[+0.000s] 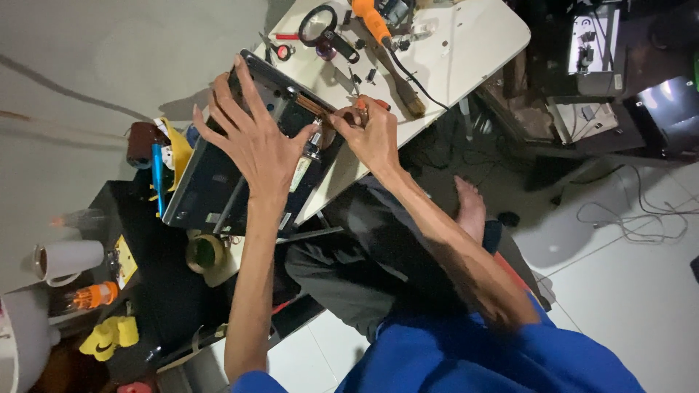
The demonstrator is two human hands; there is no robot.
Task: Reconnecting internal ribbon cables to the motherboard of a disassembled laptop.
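One opened laptop (218, 171) lies underside up, half on the white surface (473, 44) and half over its near edge. Two bare hands work on it. The left hand (251, 135) lies flat on the dark casing, fingers spread wide, its grip released and only pressing. The right hand (371, 135) is bent at the wrist, fingers pinched around one orange-handled screwdriver (362, 104) whose tip points into the exposed innards. Further back on the surface I count one magnifying glass (318, 24), one orange power tool (371, 20) and one wooden brush (404, 87). One white mug (65, 260) stands off to the left.
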